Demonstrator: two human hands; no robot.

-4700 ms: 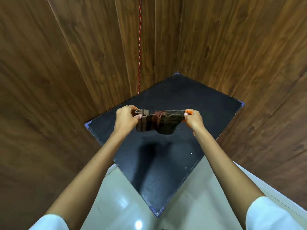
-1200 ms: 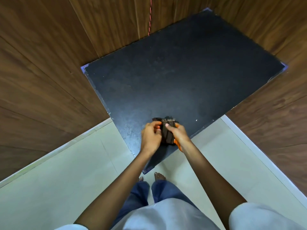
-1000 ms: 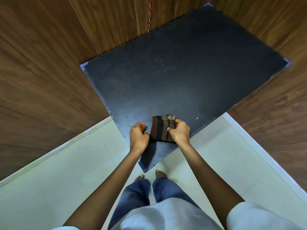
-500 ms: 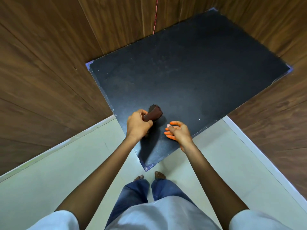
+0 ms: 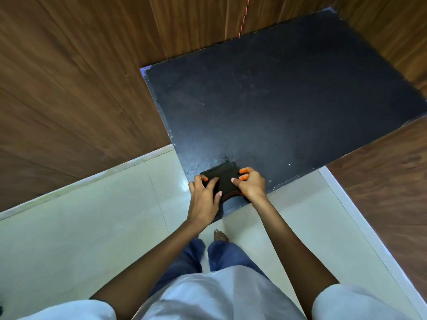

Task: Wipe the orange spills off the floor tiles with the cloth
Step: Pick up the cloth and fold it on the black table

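Note:
A dark folded cloth [image 5: 225,180] is held between both hands above the near corner of a black tabletop [image 5: 288,100]. My left hand [image 5: 204,196] grips its left side, fingers over the top. My right hand [image 5: 250,185] grips its right side; its fingertips are stained orange. Pale floor tiles [image 5: 92,227] lie below. I see no orange spill on the tiles in this view.
Dark wooden panel walls [image 5: 69,77] enclose the table on the left, back and right. A red cord [image 5: 243,17] hangs down the back wall. A white skirting [image 5: 360,227] runs along the right wall. My feet [image 5: 220,235] and blue trousers stand near the table's corner.
Earlier both hands held the cloth stretched out. Half a second ago the left hand alone held it bunched, the right hand open. Now both hands hold it folded flat, nearer the table's corner.

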